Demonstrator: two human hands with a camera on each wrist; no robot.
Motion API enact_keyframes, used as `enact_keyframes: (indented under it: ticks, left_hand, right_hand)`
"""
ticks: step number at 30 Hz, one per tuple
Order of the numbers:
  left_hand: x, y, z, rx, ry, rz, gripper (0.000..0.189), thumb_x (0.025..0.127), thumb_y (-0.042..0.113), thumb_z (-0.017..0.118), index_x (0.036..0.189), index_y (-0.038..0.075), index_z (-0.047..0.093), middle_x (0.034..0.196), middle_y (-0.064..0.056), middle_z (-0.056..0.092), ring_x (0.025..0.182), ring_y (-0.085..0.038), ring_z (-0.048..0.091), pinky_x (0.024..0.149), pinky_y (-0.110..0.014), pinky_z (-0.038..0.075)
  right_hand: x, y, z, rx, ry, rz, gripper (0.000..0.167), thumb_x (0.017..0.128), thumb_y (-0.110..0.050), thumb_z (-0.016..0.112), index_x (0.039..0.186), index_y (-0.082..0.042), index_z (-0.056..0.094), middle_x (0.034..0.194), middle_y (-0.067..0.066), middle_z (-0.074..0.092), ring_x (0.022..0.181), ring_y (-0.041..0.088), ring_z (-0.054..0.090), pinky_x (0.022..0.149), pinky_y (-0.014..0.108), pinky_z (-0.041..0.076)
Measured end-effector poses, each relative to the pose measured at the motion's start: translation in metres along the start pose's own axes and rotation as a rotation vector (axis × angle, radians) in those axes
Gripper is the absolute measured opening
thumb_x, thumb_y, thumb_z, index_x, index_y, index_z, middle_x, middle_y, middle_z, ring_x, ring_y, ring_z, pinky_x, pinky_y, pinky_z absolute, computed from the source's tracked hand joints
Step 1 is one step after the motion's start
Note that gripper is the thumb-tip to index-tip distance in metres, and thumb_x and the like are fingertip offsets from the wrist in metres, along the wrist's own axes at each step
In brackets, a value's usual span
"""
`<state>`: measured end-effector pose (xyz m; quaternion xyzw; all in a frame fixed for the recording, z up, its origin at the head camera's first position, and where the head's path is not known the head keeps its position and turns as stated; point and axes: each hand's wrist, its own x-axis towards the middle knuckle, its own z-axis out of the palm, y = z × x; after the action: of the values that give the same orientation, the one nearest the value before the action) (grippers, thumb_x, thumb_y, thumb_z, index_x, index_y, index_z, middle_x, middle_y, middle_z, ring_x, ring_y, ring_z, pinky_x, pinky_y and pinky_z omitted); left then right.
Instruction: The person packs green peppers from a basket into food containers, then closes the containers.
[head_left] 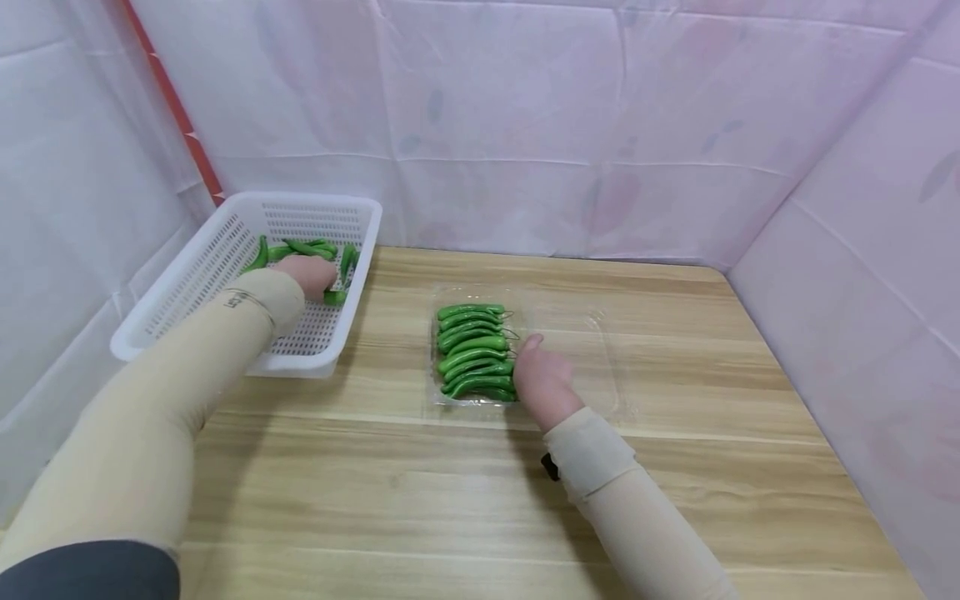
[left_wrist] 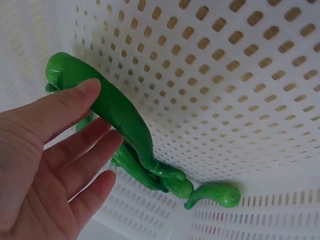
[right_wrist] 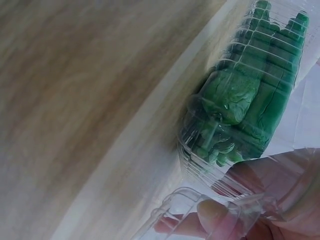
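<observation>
In the left wrist view, my left hand (left_wrist: pixel 55 150) pinches a green chili pepper (left_wrist: pixel 120 110) between thumb and fingers, inside the white basket (head_left: pixel 352 333). Several other green peppers (left_wrist: pixel 217 195) lie on the basket floor around it. My right hand (head_left: pixel 543 379) is at the hinge side of a clear plastic clamshell box (head_left: pixel 611 367); the right wrist view shows its thumb and fingers gripping the plastic edge. A column of green peppers (head_left: pixel 472 343) lies side by side in the box's left half. The open lid lies flat to the right.
The box lies on a wood-grain table (head_left: pixel 360 483); the basket stands at its back left. Patterned white sheeting (head_left: pixel 510 125) hangs behind the table and along both sides. A red strip (head_left: pixel 180 108) runs up the back left corner.
</observation>
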<state>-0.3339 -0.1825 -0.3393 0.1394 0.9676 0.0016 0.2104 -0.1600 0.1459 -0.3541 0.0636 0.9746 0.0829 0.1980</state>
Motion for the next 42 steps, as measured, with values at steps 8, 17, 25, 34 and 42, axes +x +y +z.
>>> enact_keyframes:
  ticks: [8, 17, 25, 34, 42]
  left_hand:
    - [-0.007, -0.009, -0.013, 0.189, 0.009, 0.124, 0.009, 0.081, 0.007, 0.068, 0.090, 0.007, 0.066, 0.077, -0.005, 0.063, 0.070, -0.021, 0.055, 0.068, -0.038, 0.047]
    - [-0.031, -0.014, -0.029, -0.012, 0.045, 0.167, 0.014, 0.084, 0.004, 0.062, 0.097, 0.002, 0.068, 0.085, -0.009, 0.063, 0.075, -0.023, 0.052, 0.071, -0.040, 0.045]
    - [-0.048, -0.011, -0.048, -0.066, 0.086, 0.250, 0.017, 0.087, 0.003, 0.059, 0.102, -0.003, 0.066, 0.091, -0.011, 0.062, 0.081, -0.024, 0.052, 0.075, -0.042, 0.047]
    - [-0.073, 0.013, -0.065, -0.044, 0.206, 0.246, 0.015, 0.092, 0.011, 0.057, 0.103, 0.001, 0.059, 0.091, -0.011, 0.059, 0.081, -0.026, 0.051, 0.076, -0.042, 0.046]
    - [-0.090, 0.039, -0.066, -0.058, 0.276, 0.206, 0.018, 0.096, 0.016, 0.051, 0.105, 0.000, 0.052, 0.093, -0.014, 0.057, 0.082, -0.027, 0.053, 0.076, -0.044, 0.047]
  right_hand:
    - [0.005, 0.002, 0.001, 0.017, 0.006, -0.005, 0.053, 0.095, -0.004, 0.036, 0.142, 0.010, 0.017, 0.053, 0.003, 0.049, 0.046, 0.012, 0.041, 0.045, 0.024, 0.037]
    - [0.008, 0.003, -0.003, 0.037, -0.005, -0.001, 0.054, 0.094, -0.002, 0.036, 0.142, 0.011, 0.015, 0.051, 0.001, 0.047, 0.044, 0.011, 0.039, 0.043, 0.023, 0.037]
    - [0.012, 0.004, -0.003, 0.016, -0.013, 0.000, 0.057, 0.092, 0.000, 0.037, 0.142, 0.011, 0.014, 0.050, 0.001, 0.046, 0.043, 0.010, 0.038, 0.042, 0.022, 0.035]
    - [0.013, 0.005, -0.004, 0.024, -0.010, -0.010, 0.056, 0.091, 0.001, 0.037, 0.141, 0.013, 0.014, 0.052, 0.002, 0.048, 0.043, 0.010, 0.039, 0.042, 0.021, 0.036]
    - [0.017, 0.003, -0.004, 0.053, -0.001, -0.006, 0.054, 0.092, 0.000, 0.034, 0.142, 0.012, 0.014, 0.053, 0.003, 0.049, 0.044, 0.010, 0.039, 0.042, 0.022, 0.035]
